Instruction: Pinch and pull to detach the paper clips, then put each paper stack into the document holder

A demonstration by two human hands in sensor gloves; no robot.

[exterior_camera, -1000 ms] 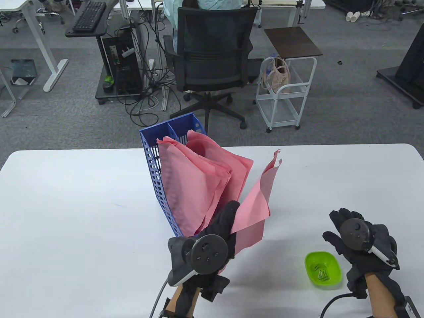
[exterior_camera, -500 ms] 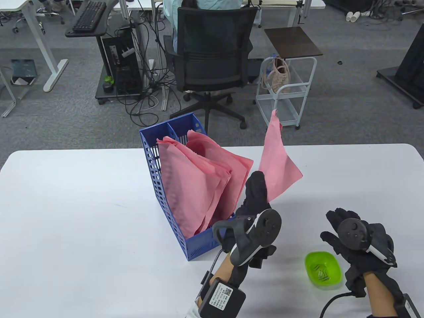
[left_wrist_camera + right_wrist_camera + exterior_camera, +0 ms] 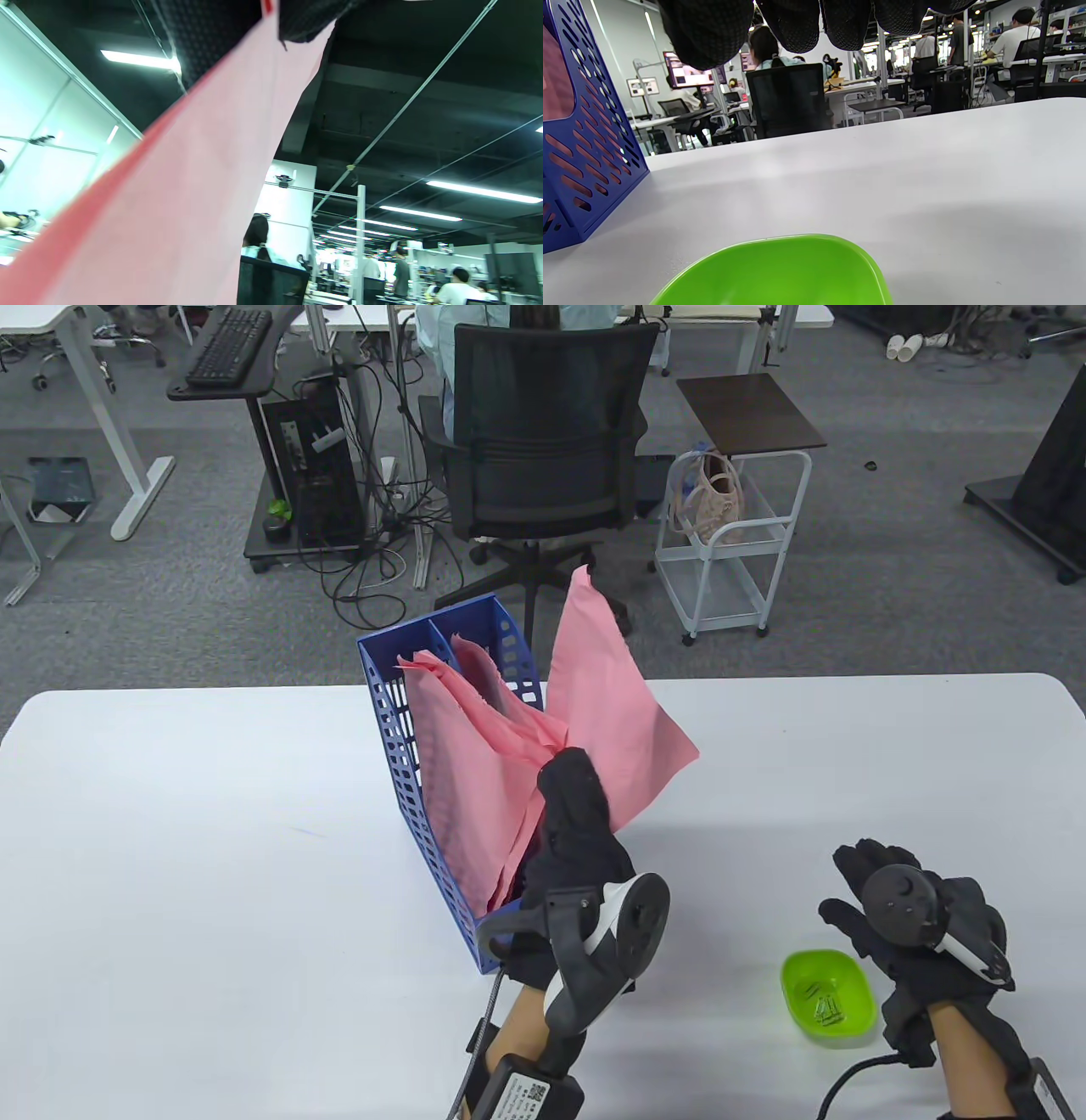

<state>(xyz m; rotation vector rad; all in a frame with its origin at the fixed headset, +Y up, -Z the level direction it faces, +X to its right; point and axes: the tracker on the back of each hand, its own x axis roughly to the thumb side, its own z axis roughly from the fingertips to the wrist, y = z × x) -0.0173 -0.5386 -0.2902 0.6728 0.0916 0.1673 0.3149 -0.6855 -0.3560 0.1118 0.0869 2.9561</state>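
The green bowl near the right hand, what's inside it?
The green bowl holds a small cluster of metal paper clips, seen from the table view. Their number is too small to tell. From the right wrist view, only the bowl's rim shows; its inside is hidden.

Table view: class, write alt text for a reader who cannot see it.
The left hand holds pink paper upright beside a blue holder of pink sheets. The right hand hovers open by a green bowl on the white table.
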